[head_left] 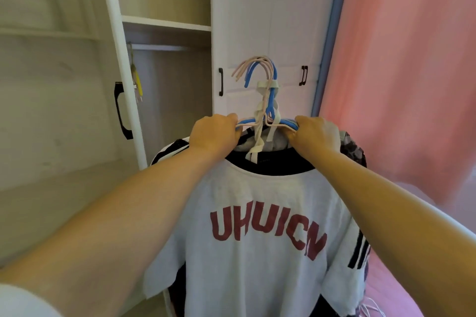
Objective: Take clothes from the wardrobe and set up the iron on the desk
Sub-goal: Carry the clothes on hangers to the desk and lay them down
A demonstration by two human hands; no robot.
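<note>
A bundle of clothes hangs on several pink and blue hangers (266,77), held up in front of the white wardrobe (257,20). The front garment is a white T-shirt (257,226) with a black collar and dark red letters. Darker clothes sit behind it. My left hand (215,134) grips the left shoulder of the hangers. My right hand (315,135) grips the right shoulder. Pale fabric straps dangle from the hanger necks. No iron or desk is in view.
The wardrobe's left door (51,110) stands open with a black handle (121,110). Inside are a shelf (167,23), a rail, and a yellow hanger (137,82). A pink curtain (412,72) hangs at the right. The closed doors carry black handles (304,75).
</note>
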